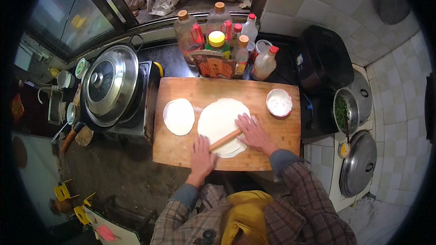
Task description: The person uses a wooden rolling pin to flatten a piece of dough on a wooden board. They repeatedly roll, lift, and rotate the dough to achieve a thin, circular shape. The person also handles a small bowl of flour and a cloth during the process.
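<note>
A wooden rolling pin (225, 140) lies slantwise across a large round sheet of dough (219, 117). My left hand (201, 156) covers the pin's lower left end, while my right hand (253, 132) presses on its upper right end with the fingers stretched over the dough. Below the pin, the sheet's near edge shows a few curved folds. To the left, apart from it, lies a smaller flat dough round (179, 117). Both rest on a wooden board (272, 154). At the board's right rear stands a small bowl of white powder (279, 102), probably flour.
Left of the board, a lidded wok (110, 83) sits on a stove. Behind stand several bottles (218, 20) and a printed packet (213, 64). A black appliance (325, 58), a metal bowl of chopped greens (341, 110) and a metal pot lid (359, 165) are on the right.
</note>
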Available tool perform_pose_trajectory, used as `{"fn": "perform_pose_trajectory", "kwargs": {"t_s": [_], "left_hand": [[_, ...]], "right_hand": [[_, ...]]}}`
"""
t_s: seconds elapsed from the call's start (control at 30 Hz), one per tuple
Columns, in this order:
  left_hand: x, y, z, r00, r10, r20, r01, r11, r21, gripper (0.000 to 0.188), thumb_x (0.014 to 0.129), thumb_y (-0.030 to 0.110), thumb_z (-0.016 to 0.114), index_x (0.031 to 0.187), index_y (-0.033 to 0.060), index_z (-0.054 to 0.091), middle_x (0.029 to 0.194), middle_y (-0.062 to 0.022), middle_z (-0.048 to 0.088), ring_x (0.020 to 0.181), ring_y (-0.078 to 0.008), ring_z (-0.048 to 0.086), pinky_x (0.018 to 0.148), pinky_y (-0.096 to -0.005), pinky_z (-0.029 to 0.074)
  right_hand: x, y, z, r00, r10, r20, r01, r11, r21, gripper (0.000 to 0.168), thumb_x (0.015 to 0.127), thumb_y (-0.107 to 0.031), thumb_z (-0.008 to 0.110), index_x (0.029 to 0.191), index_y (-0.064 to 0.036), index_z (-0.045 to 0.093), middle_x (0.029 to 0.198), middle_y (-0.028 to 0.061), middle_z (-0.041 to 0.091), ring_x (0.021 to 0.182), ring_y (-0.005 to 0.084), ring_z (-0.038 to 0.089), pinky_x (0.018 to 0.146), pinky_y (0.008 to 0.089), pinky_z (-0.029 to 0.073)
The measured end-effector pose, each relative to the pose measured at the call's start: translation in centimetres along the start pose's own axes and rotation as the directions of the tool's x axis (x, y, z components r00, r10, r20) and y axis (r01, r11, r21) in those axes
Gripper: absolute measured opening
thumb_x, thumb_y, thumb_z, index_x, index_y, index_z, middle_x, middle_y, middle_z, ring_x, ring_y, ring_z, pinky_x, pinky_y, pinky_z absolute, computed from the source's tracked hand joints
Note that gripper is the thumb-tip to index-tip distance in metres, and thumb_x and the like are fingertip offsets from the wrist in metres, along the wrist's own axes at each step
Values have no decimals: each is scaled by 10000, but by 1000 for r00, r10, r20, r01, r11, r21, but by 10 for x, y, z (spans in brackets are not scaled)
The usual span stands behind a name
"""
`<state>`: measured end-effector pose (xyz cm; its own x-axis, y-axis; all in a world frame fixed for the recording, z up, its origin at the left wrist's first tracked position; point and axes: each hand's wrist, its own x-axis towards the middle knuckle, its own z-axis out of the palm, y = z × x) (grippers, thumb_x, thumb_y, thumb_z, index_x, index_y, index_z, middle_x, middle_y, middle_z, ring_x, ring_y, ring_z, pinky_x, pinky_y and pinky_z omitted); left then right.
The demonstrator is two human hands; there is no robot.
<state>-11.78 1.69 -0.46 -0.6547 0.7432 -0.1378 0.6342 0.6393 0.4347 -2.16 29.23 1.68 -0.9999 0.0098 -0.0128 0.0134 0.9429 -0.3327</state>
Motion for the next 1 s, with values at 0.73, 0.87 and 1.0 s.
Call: {"fn": "perform_pose_trajectory", "kwargs": {"t_s": [0.73, 0.87, 1.0], "left_hand": [[-2, 10, 23, 962, 217, -163, -218, 976, 11, 436, 897, 151, 688, 1288, 27, 539, 1484, -212, 500, 1422, -408, 423, 1188, -581, 253], [55, -13, -9, 881, 465, -88, -453, 882, 132, 318, 918, 190, 659, 1195, 52, 583, 1497, -162, 504, 1458, -361, 393, 1202, -557, 248], [131, -9, -25, 844, 531, 77, -537, 832, 140, 505, 987, 355, 553, 1401, 67, 518, 1584, -172, 398, 1498, -355, 316, 1220, -526, 229]], "right_hand": [[-101, -5, 1, 996, 87, -1, -87, 996, -25, 647, 915, -314, 639, 1436, 21, 452, 1488, 238, 451, 1426, 398, 385, 1194, 508, 289], [-103, -31, 7, 992, 126, 23, -127, 991, 39, 762, 931, -332, 658, 1512, 29, 322, 1533, 257, 380, 1467, 431, 319, 1219, 522, 243], [-83, -52, 8, 927, 376, -12, -369, 916, 157, 813, 930, -351, 655, 1509, 89, 292, 1544, 295, 344, 1469, 455, 300, 1218, 527, 239]]}}
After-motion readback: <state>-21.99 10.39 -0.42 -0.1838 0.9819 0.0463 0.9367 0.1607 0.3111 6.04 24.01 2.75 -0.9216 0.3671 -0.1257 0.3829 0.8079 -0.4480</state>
